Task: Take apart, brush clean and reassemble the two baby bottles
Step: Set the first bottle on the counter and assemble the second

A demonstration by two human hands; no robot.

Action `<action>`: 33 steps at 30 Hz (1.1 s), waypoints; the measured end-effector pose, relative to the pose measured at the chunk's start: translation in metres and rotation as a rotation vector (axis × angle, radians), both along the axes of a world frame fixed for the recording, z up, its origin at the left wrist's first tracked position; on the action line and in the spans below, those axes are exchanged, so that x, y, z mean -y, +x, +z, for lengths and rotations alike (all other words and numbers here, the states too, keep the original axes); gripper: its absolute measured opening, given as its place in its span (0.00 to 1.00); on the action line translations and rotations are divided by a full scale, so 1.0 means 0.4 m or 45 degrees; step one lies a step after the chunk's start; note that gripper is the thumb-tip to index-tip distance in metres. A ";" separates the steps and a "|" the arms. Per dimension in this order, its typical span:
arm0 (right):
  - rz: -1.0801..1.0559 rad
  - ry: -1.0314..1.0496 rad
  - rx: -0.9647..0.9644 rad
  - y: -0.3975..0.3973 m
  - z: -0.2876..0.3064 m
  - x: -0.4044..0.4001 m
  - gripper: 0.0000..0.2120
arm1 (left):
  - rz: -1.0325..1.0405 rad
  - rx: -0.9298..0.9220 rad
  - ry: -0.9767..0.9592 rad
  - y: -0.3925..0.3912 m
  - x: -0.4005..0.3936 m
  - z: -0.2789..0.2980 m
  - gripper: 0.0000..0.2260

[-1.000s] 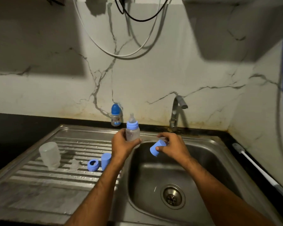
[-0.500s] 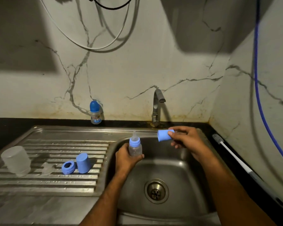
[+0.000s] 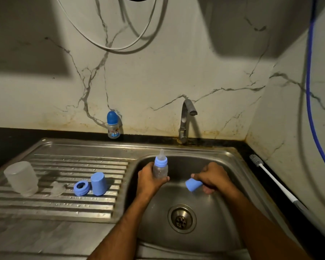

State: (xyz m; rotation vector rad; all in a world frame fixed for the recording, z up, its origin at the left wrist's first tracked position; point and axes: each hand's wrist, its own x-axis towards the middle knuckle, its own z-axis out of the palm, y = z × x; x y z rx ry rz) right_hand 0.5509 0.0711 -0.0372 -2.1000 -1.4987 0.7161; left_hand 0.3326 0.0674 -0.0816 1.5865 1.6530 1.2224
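My left hand [image 3: 149, 178] grips a small clear baby bottle [image 3: 160, 168] with a blue collar and teat, held upright over the sink basin [image 3: 238, 186]. My right hand [image 3: 213, 177] holds that bottle's blue cap [image 3: 193, 184], tilted low inside the basin. On the drainboard [image 3: 64, 205] lie the other bottle's parts: an upside-down frosted bottle body [image 3: 21, 178], a clear teat [image 3: 57, 187], a blue collar ring [image 3: 81, 188] and an upside-down blue cap [image 3: 98, 183]. A white bottle brush [image 3: 270, 179] lies on the counter to the right of the sink.
A third small bottle with a dark blue cap [image 3: 113, 125] stands against the marble wall behind the drainboard. The tap [image 3: 186, 121] rises behind the basin, with the drain [image 3: 182, 218] below. A blue hose [image 3: 310, 91] and white cables [image 3: 120, 47] hang on the walls.
My right hand has dropped with the blue cap from near the tap down into the basin. My left hand keeps its grip on the bottle over the sink.
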 end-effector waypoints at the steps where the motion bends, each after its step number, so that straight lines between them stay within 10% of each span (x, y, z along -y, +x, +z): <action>1: 0.021 0.057 -0.052 -0.004 0.016 -0.003 0.13 | -0.002 0.002 0.000 0.001 0.001 0.002 0.25; 10: 0.337 0.691 -0.160 -0.091 0.222 0.001 0.21 | -0.044 -0.019 0.020 0.013 0.002 0.010 0.24; 33: 0.598 0.429 0.281 -0.215 0.213 -0.026 0.22 | -0.168 0.059 0.166 0.005 -0.001 -0.005 0.23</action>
